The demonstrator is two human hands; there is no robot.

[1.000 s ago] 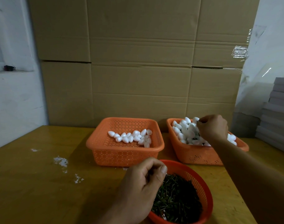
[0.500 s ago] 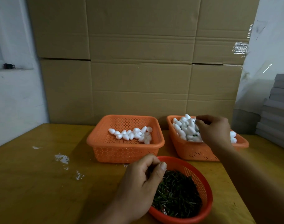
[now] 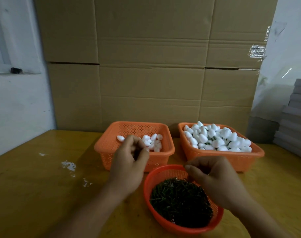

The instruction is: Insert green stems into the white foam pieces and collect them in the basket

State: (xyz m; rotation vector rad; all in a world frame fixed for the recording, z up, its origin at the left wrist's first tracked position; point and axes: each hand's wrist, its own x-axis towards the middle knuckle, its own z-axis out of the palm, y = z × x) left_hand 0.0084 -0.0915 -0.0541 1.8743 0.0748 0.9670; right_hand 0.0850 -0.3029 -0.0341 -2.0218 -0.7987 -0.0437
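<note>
A big wall of cardboard boxes (image 3: 151, 66) stands behind the yellow counter (image 3: 34, 194). Two orange baskets sit side by side. The right basket (image 3: 221, 158) is piled with white foam pieces (image 3: 216, 136). The left basket (image 3: 112, 143) has only a few. In front, a round red bowl (image 3: 163, 174) holds green stems (image 3: 178, 201). The left hand (image 3: 129, 162) is at the left basket's front, fingers curled. The right hand (image 3: 215, 177) is over the bowl, fingers bent together. I cannot tell what either holds.
</note>
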